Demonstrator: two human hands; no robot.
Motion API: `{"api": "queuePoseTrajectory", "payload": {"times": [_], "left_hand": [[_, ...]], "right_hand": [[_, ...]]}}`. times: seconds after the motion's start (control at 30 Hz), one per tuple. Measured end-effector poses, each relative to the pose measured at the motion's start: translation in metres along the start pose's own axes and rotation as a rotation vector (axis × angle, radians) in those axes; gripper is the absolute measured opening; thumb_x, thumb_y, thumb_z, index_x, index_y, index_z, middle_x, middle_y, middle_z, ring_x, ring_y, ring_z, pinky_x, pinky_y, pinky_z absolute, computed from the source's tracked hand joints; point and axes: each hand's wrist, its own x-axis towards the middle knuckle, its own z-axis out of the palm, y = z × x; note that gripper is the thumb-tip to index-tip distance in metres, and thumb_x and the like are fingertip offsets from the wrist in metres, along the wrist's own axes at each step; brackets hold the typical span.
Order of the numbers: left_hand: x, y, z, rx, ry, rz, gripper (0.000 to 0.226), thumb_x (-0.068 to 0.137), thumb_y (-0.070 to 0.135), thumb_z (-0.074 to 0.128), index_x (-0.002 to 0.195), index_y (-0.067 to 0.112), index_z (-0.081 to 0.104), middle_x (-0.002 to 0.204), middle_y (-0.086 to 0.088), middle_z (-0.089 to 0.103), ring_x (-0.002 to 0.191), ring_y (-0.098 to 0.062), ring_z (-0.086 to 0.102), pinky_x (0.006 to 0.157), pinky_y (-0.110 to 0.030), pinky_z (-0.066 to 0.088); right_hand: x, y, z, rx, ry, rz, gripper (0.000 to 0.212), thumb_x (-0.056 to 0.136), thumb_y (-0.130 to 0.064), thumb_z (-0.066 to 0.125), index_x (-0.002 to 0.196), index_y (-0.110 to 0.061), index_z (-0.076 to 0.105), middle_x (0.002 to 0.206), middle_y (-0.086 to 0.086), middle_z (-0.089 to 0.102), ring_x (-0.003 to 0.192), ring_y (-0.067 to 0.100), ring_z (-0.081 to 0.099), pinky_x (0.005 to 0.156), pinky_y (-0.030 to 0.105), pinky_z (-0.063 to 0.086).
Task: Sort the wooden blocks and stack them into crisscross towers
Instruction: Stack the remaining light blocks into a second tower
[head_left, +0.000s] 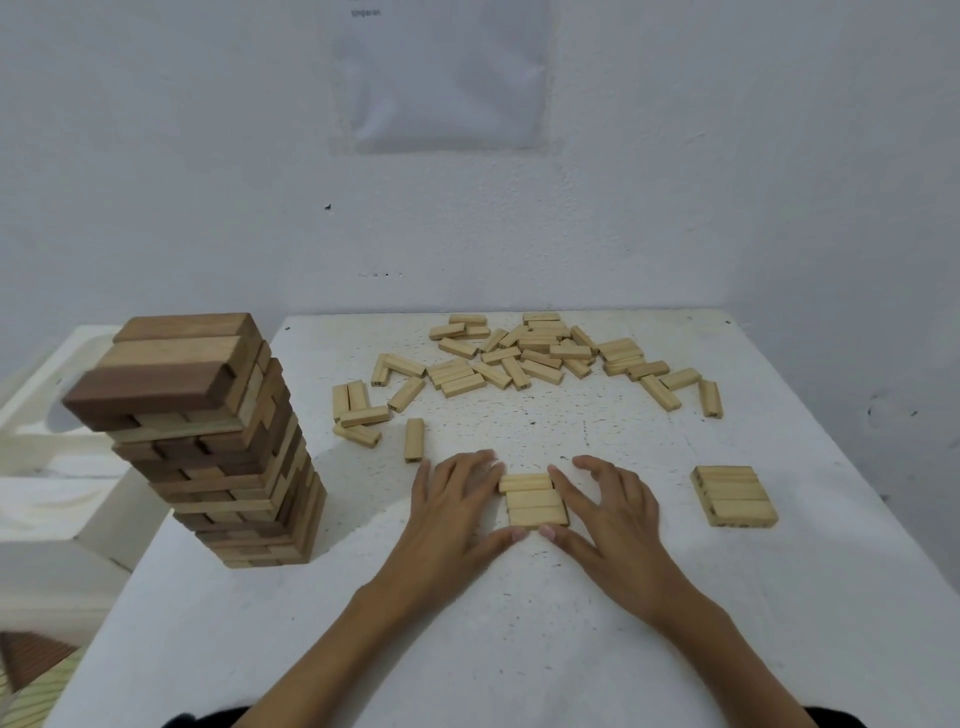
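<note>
A small row of pale wooden blocks (534, 501) lies flat on the white table (519, 623) between my hands. My left hand (457, 499) presses against its left side with straight fingers and the thumb at the near edge. My right hand (605, 501) touches the right side, fingers spread and slightly bent, thumb at the near edge. A tall crisscross tower of larger brown blocks (218, 436) stands at the left. A flat layer of pale blocks (733, 496) lies to the right. Several loose pale blocks (524, 356) are scattered at the far side.
A white wall rises behind the table, with a sheet of paper (441, 78) fixed to it. White furniture (47, 467) stands left of the table, below the tower. A single loose block (414, 439) lies just beyond my left hand.
</note>
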Motion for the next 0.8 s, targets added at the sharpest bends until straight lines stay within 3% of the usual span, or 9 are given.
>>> {"api": "queuePoseTrajectory", "payload": {"times": [0.1,0.17,0.27,0.37,0.47,0.53,0.6,0.7,0.8], "left_hand": [[-0.002,0.004,0.007,0.119,-0.031,0.002,0.102,0.070,0.077,-0.019,0.152,0.020,0.006,0.158,0.008,0.001,0.139,-0.004,-0.009,0.113,-0.034,-0.017],[-0.004,0.006,0.008,0.151,-0.052,-0.012,0.105,0.064,0.075,-0.030,0.151,0.019,-0.008,0.158,0.008,-0.013,0.141,-0.007,-0.014,0.110,-0.033,-0.020],[-0.007,0.009,0.007,0.097,-0.061,-0.059,0.094,0.070,0.078,-0.018,0.144,0.020,-0.025,0.147,0.009,-0.035,0.137,-0.005,-0.030,0.107,-0.033,-0.028],[-0.014,0.014,0.007,0.063,-0.114,-0.093,0.097,0.072,0.080,-0.008,0.143,0.017,-0.030,0.147,0.004,-0.040,0.134,-0.007,-0.038,0.110,-0.037,-0.027],[-0.015,0.018,0.010,0.084,-0.134,-0.062,0.103,0.066,0.082,-0.017,0.145,0.016,-0.027,0.150,0.003,-0.037,0.134,-0.006,-0.037,0.112,-0.040,-0.024],[-0.013,0.019,0.010,0.090,-0.128,-0.048,0.107,0.062,0.082,-0.023,0.145,0.016,-0.026,0.152,0.003,-0.035,0.135,-0.005,-0.036,0.112,-0.039,-0.024],[-0.012,0.019,0.010,0.117,-0.113,-0.040,0.110,0.059,0.082,-0.029,0.146,0.016,-0.024,0.152,0.003,-0.033,0.134,-0.004,-0.035,0.112,-0.040,-0.024],[-0.012,0.018,0.012,0.132,-0.097,-0.033,0.106,0.062,0.081,-0.025,0.147,0.017,-0.023,0.154,0.003,-0.030,0.136,-0.005,-0.032,0.111,-0.040,-0.024],[-0.012,0.016,0.012,0.115,-0.079,-0.053,0.097,0.076,0.079,-0.002,0.149,0.018,-0.017,0.156,0.004,-0.024,0.138,-0.005,-0.028,0.112,-0.040,-0.023]], "right_hand": [[-0.001,-0.006,0.004,-0.106,0.008,0.023,0.078,0.094,-0.060,0.003,0.124,-0.016,0.060,0.120,0.010,0.059,0.111,0.022,0.036,0.086,0.047,0.045],[-0.005,-0.007,0.008,-0.113,0.010,0.034,0.077,0.096,-0.057,0.003,0.123,-0.014,0.059,0.119,0.012,0.060,0.110,0.024,0.037,0.084,0.048,0.047],[-0.004,-0.005,0.006,-0.083,0.010,0.039,0.112,0.066,-0.078,-0.026,0.149,-0.018,0.020,0.151,0.010,0.022,0.134,0.022,0.012,0.111,0.050,0.013],[-0.013,-0.008,0.003,-0.073,-0.079,0.069,0.125,0.042,-0.080,-0.040,0.149,-0.025,-0.005,0.155,0.001,-0.007,0.140,0.022,-0.007,0.113,0.040,-0.009],[-0.013,-0.010,0.006,-0.026,-0.047,0.070,0.113,0.063,-0.082,-0.025,0.149,-0.022,0.017,0.155,0.011,0.013,0.140,0.028,0.008,0.111,0.043,-0.004],[-0.011,-0.006,0.012,-0.108,0.004,0.056,0.091,0.087,-0.071,-0.004,0.138,-0.014,0.044,0.140,0.017,0.043,0.127,0.029,0.028,0.103,0.054,0.026],[-0.010,-0.008,0.012,-0.156,0.019,0.093,0.072,0.096,-0.059,0.007,0.126,-0.014,0.055,0.124,0.016,0.058,0.113,0.028,0.038,0.087,0.054,0.045],[-0.012,-0.006,0.016,-0.175,0.080,0.067,0.071,0.096,-0.059,0.008,0.125,-0.015,0.056,0.123,0.015,0.058,0.112,0.027,0.037,0.086,0.054,0.045],[-0.010,0.000,0.014,-0.030,0.106,0.023,0.093,0.082,-0.077,-0.001,0.140,-0.020,0.043,0.142,0.011,0.042,0.127,0.023,0.022,0.106,0.053,0.023]]}}
